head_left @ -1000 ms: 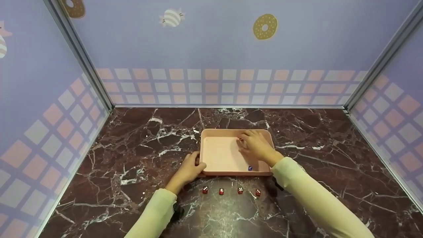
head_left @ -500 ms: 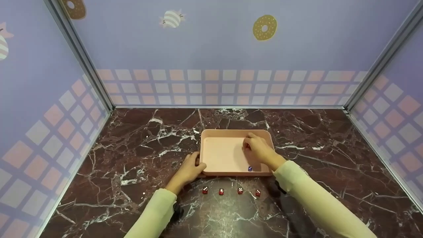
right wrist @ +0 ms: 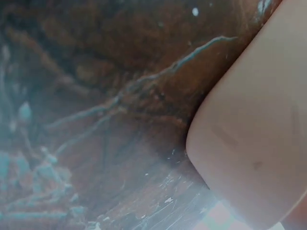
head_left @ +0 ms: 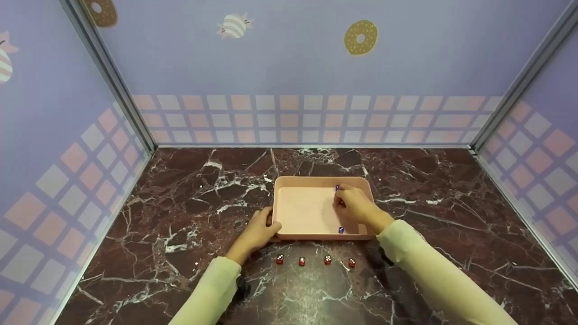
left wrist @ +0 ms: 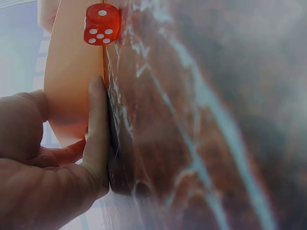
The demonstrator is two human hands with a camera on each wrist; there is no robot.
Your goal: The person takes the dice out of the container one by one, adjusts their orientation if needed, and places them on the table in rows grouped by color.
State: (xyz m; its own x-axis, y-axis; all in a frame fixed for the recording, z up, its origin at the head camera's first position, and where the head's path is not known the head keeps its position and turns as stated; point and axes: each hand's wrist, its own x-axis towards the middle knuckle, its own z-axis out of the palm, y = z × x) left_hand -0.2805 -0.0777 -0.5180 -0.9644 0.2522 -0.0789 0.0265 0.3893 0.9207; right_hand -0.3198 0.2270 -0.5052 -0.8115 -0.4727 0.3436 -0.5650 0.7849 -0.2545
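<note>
A shallow pink tray [head_left: 307,210] lies on the marbled table. My left hand [head_left: 259,230] grips its near left corner, thumb at the rim; the left wrist view shows thumb and fingers around the tray's wall. My right hand [head_left: 356,203] is inside the tray's right half, fingers curled, pinching a red die [head_left: 342,203] that is mostly hidden by them. One blue die [head_left: 337,187] sits by the far wall at my right fingertips, another blue die [head_left: 341,229] by the near wall. In the right wrist view only the tray's outer wall [right wrist: 254,124] and the table show.
Several red dice stand in a spaced row on the table in front of the tray, from the leftmost die [head_left: 280,259] to the rightmost die [head_left: 352,262]. Patterned panels [head_left: 298,117] enclose the table at the back and both sides.
My right hand has shifted right and slightly nearer inside the tray with the red die, and the blue die at the far wall has come into view. My left hand has stayed put.
</note>
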